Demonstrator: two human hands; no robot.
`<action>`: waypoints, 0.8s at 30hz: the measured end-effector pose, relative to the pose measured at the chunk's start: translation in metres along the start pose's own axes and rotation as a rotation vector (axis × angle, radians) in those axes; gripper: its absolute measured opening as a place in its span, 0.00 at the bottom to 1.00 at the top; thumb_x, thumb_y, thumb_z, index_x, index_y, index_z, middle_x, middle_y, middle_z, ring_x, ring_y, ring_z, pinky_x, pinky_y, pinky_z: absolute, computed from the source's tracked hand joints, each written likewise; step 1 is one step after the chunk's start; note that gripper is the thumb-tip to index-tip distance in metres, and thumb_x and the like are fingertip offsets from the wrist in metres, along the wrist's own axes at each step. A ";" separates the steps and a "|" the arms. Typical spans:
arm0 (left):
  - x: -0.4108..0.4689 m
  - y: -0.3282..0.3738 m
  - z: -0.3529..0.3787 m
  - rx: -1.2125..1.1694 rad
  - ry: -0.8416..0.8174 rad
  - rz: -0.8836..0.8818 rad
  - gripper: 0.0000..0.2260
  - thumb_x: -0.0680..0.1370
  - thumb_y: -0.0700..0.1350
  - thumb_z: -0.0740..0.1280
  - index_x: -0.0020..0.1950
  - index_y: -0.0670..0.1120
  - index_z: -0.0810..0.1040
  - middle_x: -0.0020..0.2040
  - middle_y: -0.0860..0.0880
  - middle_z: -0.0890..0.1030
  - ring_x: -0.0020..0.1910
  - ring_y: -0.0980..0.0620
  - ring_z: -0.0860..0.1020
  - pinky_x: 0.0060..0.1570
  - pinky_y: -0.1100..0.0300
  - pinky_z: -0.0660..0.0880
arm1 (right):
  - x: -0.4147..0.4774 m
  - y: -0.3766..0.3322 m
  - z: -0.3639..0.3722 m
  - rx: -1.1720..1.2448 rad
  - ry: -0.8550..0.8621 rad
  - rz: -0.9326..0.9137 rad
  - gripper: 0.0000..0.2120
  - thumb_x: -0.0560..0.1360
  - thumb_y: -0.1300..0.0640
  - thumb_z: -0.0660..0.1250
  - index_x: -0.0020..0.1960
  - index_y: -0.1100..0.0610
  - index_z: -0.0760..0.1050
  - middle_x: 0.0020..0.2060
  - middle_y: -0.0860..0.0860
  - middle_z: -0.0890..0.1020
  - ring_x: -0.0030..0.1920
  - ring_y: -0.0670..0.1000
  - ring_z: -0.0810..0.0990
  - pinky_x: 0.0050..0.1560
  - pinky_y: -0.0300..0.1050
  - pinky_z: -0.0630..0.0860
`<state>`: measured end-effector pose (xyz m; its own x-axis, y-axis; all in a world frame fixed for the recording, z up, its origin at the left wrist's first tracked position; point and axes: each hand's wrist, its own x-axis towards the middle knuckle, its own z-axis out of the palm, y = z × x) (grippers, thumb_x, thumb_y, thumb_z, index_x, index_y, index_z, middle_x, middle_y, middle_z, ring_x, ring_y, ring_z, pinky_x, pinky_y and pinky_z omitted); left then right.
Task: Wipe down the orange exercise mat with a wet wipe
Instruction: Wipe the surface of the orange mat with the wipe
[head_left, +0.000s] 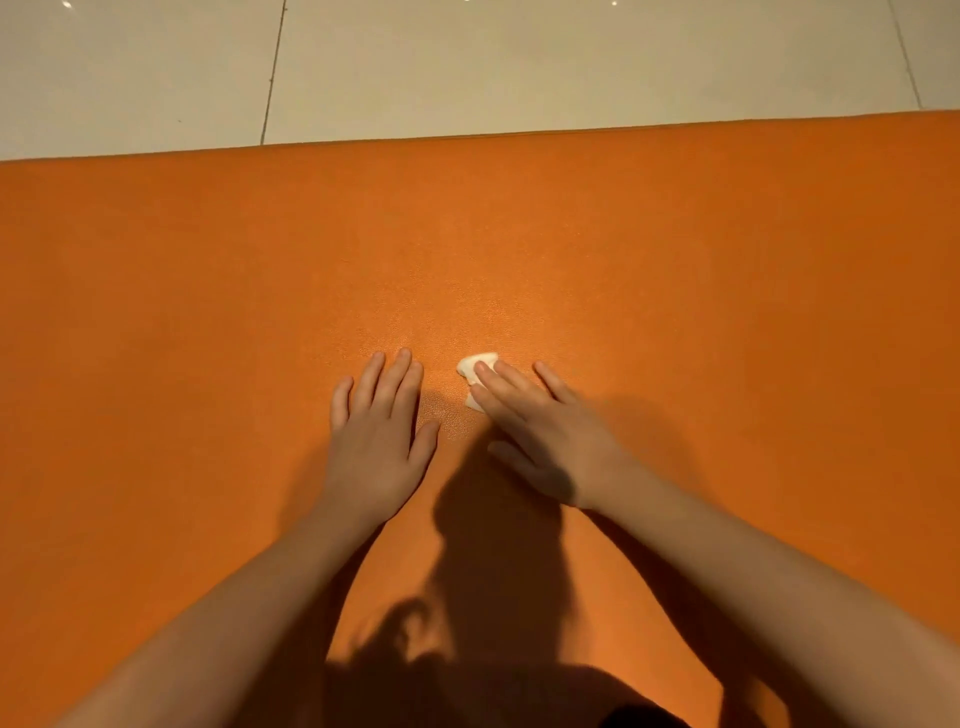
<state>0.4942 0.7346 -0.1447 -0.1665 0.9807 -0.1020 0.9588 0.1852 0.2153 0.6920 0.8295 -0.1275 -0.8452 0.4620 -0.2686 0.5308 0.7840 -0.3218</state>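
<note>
The orange exercise mat (675, 270) fills most of the head view, its far edge running across the top. My left hand (376, 431) lies flat on the mat near the middle, fingers straight and close together. My right hand (540, 434) lies just to its right, fingers straight and spread, pressing a small crumpled white wet wipe (475, 366) onto the mat. Most of the wipe is hidden under the fingers; only its far left part shows.
Pale glossy floor tiles (467, 62) with dark grout lines lie beyond the mat's far edge. My shadow falls on the mat between my forearms, near the bottom of the view.
</note>
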 end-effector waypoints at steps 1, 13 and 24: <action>0.004 0.001 -0.002 -0.022 0.025 -0.001 0.26 0.81 0.56 0.52 0.73 0.43 0.69 0.74 0.45 0.68 0.75 0.44 0.61 0.70 0.48 0.52 | 0.002 0.011 -0.004 0.000 0.039 0.037 0.34 0.77 0.41 0.42 0.78 0.57 0.57 0.78 0.52 0.55 0.78 0.52 0.53 0.76 0.52 0.40; 0.043 -0.009 0.000 0.009 0.094 -0.076 0.28 0.81 0.56 0.50 0.77 0.42 0.63 0.78 0.46 0.62 0.78 0.46 0.55 0.75 0.46 0.48 | 0.014 0.029 -0.008 -0.001 0.062 0.112 0.36 0.76 0.40 0.40 0.79 0.57 0.52 0.78 0.51 0.49 0.78 0.51 0.48 0.77 0.52 0.41; 0.045 -0.008 -0.002 -0.021 0.092 -0.088 0.28 0.81 0.56 0.49 0.77 0.44 0.63 0.78 0.47 0.61 0.78 0.47 0.55 0.76 0.45 0.49 | 0.043 0.043 -0.020 -0.075 0.105 0.107 0.34 0.80 0.40 0.44 0.79 0.59 0.53 0.79 0.55 0.53 0.79 0.54 0.50 0.77 0.53 0.40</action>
<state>0.4783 0.7776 -0.1488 -0.2715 0.9619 -0.0327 0.9346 0.2716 0.2297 0.6768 0.8912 -0.1345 -0.7880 0.5822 -0.2003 0.6154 0.7549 -0.2266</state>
